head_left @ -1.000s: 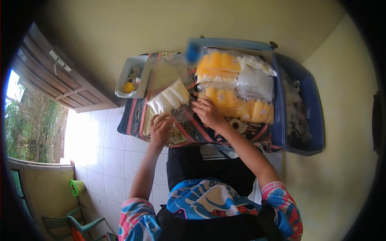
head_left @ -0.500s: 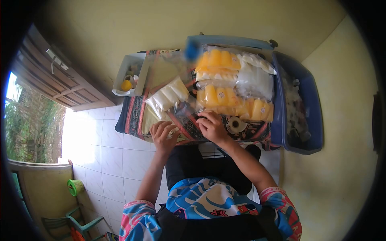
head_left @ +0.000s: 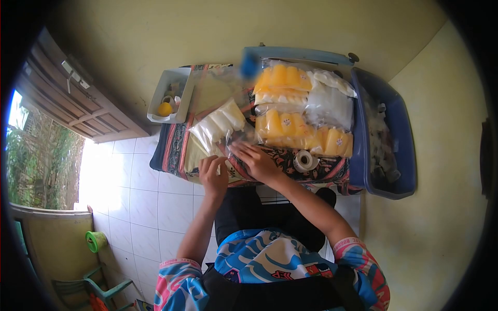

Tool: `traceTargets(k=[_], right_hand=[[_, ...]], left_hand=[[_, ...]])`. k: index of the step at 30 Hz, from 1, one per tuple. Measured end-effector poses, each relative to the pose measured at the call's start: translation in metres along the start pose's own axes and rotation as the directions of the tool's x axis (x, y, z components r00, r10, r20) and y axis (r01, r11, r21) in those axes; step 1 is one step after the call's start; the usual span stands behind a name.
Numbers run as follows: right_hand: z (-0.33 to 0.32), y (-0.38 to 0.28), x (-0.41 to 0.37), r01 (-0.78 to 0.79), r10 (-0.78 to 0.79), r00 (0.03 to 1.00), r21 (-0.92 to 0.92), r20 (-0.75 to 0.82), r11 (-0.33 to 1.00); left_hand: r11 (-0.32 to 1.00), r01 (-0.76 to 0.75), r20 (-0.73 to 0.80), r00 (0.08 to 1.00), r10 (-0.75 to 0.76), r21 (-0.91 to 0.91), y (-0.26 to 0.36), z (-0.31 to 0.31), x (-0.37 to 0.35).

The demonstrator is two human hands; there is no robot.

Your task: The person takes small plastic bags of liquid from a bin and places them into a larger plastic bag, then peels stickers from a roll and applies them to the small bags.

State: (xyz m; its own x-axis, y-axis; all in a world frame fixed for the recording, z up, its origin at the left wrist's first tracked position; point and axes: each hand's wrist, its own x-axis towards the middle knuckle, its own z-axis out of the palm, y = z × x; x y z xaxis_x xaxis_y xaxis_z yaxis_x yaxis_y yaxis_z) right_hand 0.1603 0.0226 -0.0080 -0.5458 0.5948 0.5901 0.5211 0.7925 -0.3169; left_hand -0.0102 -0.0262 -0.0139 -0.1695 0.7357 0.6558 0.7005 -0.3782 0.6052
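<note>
A clear bag with several white tube-shaped pieces (head_left: 220, 120) lies tilted on the patterned cloth. Just below it my left hand (head_left: 212, 173) has its fingers curled near the bag's lower edge; whether they grip anything is hidden. My right hand (head_left: 254, 160) reaches left to the clear plastic beside the bag, fingertips bent over it, and any grip is too small to make out. Bags of orange pieces (head_left: 282, 124) lie to the right, beyond my right hand. A roll of stickers or tape (head_left: 303, 161) sits on the cloth right of that hand.
A white tray (head_left: 182, 106) with a yellow round item stands at the back left. At the right is a deep blue bin (head_left: 405, 150) holding clear plastic items. Clear bags (head_left: 332, 106) lie near it. The wall is behind, with a wooden door (head_left: 85, 98) at left.
My right hand has moved left, from beside the orange bags to the plastic near the white pieces. My left hand has shifted slightly right, its fingers more curled.
</note>
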Motion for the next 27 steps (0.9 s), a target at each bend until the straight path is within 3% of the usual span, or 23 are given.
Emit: traceTargets(k=[3,6,9,12,14,15,18,21,25,27], right_hand=[[0.011,-0.006,0.008,-0.062,0.057,0.998,0.152,0.031,0.986],[0.019,-0.012,0.021,-0.262,0.227,0.961,0.256,0.160,0.930],[0.025,-0.025,0.034,-0.351,0.357,0.933,0.321,0.041,0.880],[0.061,-0.013,0.027,-0.343,0.375,0.926,0.319,-0.043,0.884],[0.074,-0.008,0.023,-0.357,0.377,0.926,0.324,0.002,0.876],[0.069,-0.011,0.027,-0.365,0.378,0.926,0.327,0.025,0.872],[0.048,-0.026,0.035,-0.305,0.364,0.927,0.375,-0.095,0.875],[0.040,-0.031,0.024,-0.348,0.377,0.923,0.254,-0.073,0.902],[0.019,-0.045,0.007,-0.407,0.452,0.886,0.297,-0.100,0.864],[0.019,-0.041,-0.002,-0.349,0.384,0.913,0.226,-0.137,0.910]], left_hand=[[0.999,-0.007,-0.110,0.994,0.004,-0.035,0.010,-0.001,0.001],[0.998,0.013,-0.169,0.985,-0.025,-0.067,0.014,0.002,-0.003],[0.996,0.035,-0.189,0.981,-0.050,-0.083,0.016,0.005,-0.005],[0.994,0.059,-0.184,0.980,-0.076,-0.092,0.017,0.004,-0.006],[0.991,0.077,-0.172,0.981,-0.094,-0.106,0.014,0.004,-0.008],[0.990,0.091,-0.169,0.980,-0.109,-0.109,0.013,0.003,-0.009],[0.984,0.135,-0.164,0.975,-0.152,-0.113,0.013,0.003,-0.008],[0.979,0.174,-0.163,0.968,-0.190,-0.105,0.013,0.001,-0.005],[0.970,0.208,-0.136,0.965,-0.224,-0.127,0.010,0.009,-0.007],[0.971,0.197,-0.109,0.971,-0.211,-0.133,0.011,0.011,-0.010]])
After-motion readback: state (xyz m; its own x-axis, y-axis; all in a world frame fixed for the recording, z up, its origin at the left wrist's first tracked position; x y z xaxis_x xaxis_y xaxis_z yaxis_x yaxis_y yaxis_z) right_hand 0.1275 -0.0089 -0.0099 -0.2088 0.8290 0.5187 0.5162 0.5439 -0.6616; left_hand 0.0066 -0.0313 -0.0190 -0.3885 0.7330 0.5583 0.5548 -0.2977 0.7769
